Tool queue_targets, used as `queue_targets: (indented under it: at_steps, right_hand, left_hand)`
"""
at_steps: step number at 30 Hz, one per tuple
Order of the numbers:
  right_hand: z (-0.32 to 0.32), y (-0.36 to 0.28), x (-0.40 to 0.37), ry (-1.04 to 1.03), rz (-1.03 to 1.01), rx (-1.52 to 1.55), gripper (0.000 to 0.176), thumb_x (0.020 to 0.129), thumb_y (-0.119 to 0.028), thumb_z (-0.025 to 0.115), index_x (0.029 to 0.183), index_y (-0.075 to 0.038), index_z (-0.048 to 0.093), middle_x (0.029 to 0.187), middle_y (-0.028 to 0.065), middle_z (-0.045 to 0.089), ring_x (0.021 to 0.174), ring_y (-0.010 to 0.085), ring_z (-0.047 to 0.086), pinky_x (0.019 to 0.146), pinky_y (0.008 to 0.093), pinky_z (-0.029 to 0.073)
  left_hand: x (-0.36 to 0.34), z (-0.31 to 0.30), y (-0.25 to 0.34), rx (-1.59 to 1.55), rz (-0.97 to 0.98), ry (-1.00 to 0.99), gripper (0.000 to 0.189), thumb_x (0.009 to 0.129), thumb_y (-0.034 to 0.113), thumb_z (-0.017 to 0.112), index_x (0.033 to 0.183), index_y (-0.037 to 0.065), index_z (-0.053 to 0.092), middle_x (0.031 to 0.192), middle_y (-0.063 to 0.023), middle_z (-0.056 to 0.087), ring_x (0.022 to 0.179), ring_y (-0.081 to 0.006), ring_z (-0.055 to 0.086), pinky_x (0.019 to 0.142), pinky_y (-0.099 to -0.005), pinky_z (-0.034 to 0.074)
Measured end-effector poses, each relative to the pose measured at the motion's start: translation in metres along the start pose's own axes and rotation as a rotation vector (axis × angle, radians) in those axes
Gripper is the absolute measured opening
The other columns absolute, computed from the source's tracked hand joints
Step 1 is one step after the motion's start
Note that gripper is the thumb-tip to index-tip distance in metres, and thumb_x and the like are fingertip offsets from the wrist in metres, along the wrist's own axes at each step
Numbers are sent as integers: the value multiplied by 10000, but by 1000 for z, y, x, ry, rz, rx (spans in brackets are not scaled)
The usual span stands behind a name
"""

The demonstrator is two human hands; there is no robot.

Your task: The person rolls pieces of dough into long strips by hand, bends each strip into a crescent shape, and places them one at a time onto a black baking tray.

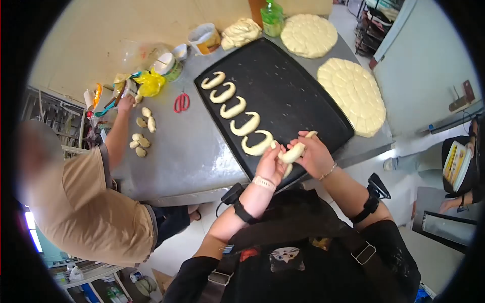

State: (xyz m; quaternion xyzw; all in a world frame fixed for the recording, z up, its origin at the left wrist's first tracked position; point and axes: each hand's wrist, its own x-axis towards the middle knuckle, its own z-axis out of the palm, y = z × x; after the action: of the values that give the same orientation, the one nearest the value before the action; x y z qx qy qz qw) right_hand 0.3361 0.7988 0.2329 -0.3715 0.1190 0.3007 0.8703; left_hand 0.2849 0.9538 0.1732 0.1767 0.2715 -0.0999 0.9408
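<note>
A curved dough roll [293, 153] is held between my two hands above the near edge of a black baking tray [283, 86]. My left hand [272, 165] has its fingers closed on the roll's left end. On the roll's other side, my right hand [312, 155] grips it with bent fingers. Several crescent-shaped dough pieces [258, 143] lie in a row along the tray's left side. Part of another dough piece [288, 170] shows just below my hands, mostly hidden by them.
Two scored dough rounds [309, 35] lie right of the tray. Red scissors [182, 102], small dough pieces [151, 124], a yellow bag [151, 83] and tubs [204, 39] are on the metal table [177, 161]. A co-worker [96, 202] reaches in at left; another person [454, 151] is at right.
</note>
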Motion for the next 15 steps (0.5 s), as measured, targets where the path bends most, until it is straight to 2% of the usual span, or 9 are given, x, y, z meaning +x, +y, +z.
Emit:
queue_targets:
  at_steps: [1, 3, 5, 6, 9, 10, 11, 14, 15]
  right_hand:
    - [-4, -19, -2, 59, 92, 38, 225, 873, -52, 620, 1067, -69, 506, 1034, 94, 587, 1060, 225, 595, 902, 399, 510]
    - [-25, -30, 5, 86, 62, -249, 225, 901, -62, 581, 1102, -88, 483, 1022, 78, 573, 985, 216, 615, 828, 395, 542]
    - [-56, -38, 24, 82, 71, -536, 237, 882, -51, 582, 1096, -82, 484, 1017, 70, 568, 945, 194, 621, 802, 379, 552]
    - [-63, -44, 32, 71, 42, -684, 315, 825, -39, 603, 1105, -77, 465, 979, 70, 574, 872, 173, 626, 730, 349, 572]
    - [-82, -56, 46, -83, 79, -945, 389, 770, -38, 621, 1115, -62, 442, 926, 77, 581, 799, 175, 632, 639, 324, 579]
    - [-84, -61, 51, -160, 106, -1021, 438, 748, -49, 629, 1128, -52, 413, 879, 95, 580, 741, 191, 635, 553, 318, 573]
    - [-85, -63, 54, -198, 136, -1108, 447, 746, -51, 630, 1132, -51, 405, 875, 100, 582, 729, 194, 636, 546, 319, 572]
    - [-76, -84, 56, -317, 245, -1350, 489, 740, -62, 632, 1154, -54, 371, 848, 138, 595, 682, 218, 646, 517, 327, 567]
    - [-75, -88, 57, -344, 280, -1399, 486, 743, -65, 626, 1155, -51, 369, 840, 148, 600, 679, 222, 651, 506, 329, 559]
  left_hand:
    - [6, 13, -7, -3, 47, 55, 69, 957, 132, 564, 1014, 94, 559, 1004, -41, 628, 973, -146, 621, 836, -313, 543]
    - [4, 28, -19, 42, 134, 181, 252, 893, 26, 617, 1101, 117, 508, 1013, -30, 603, 892, -164, 647, 804, -341, 558]
    - [-11, 54, -22, 244, 208, 271, 353, 864, -8, 628, 1157, 130, 487, 1014, -15, 585, 936, -171, 644, 819, -338, 547]
    - [-8, 53, -24, 304, 205, 250, 390, 845, -29, 633, 1168, 142, 500, 953, 2, 582, 967, -162, 637, 822, -330, 536]
    - [3, 49, -31, 334, 77, 289, 374, 842, -31, 632, 1149, 152, 522, 902, 17, 579, 981, -148, 629, 823, -322, 523]
    - [9, 43, -31, 261, 18, 189, 341, 848, -16, 632, 1126, 159, 541, 894, 16, 595, 977, -143, 627, 831, -317, 507]
    - [15, 38, -34, 282, -26, 206, 348, 843, -7, 634, 1128, 150, 510, 893, 31, 586, 939, -145, 640, 830, -353, 513]
    - [8, 56, -40, 313, 52, 330, 294, 862, 13, 622, 1102, 128, 498, 895, 10, 594, 946, -158, 652, 781, -343, 535]
    - [12, 53, -45, 479, 124, 337, 276, 867, 16, 614, 1091, 121, 491, 904, -5, 595, 938, -165, 648, 780, -360, 535]
